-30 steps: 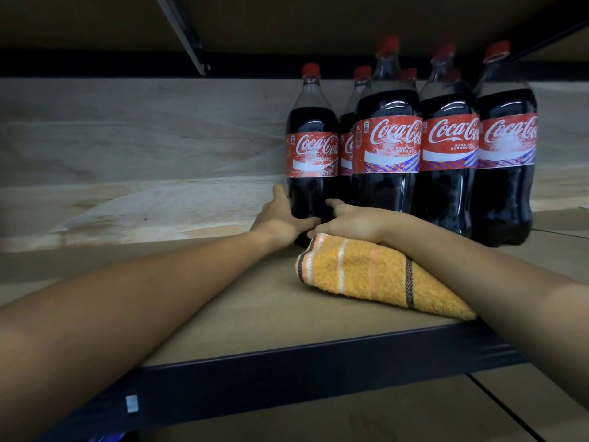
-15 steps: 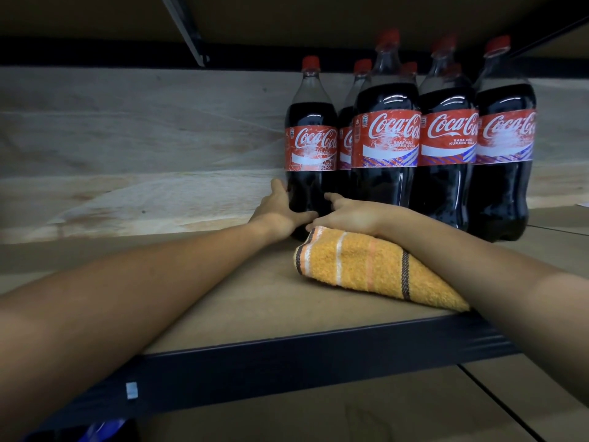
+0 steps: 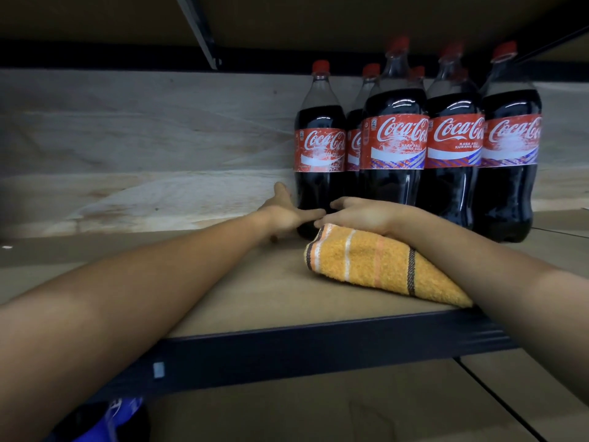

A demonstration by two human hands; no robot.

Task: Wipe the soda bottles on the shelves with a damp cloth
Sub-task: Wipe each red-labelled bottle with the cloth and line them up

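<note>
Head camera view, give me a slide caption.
Both hands at the leftmost Coca-Cola bottle's base, striped orange cloth under the right wrist.

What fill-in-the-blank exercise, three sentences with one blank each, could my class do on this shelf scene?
1. The caps on the soda bottles are ____ in colour.
2. The folded orange cloth lies under the person's ____ forearm.
3. The left hand and the right hand both reach the base of the ____ bottle of the group.

Missing words: red; right; leftmost
</note>
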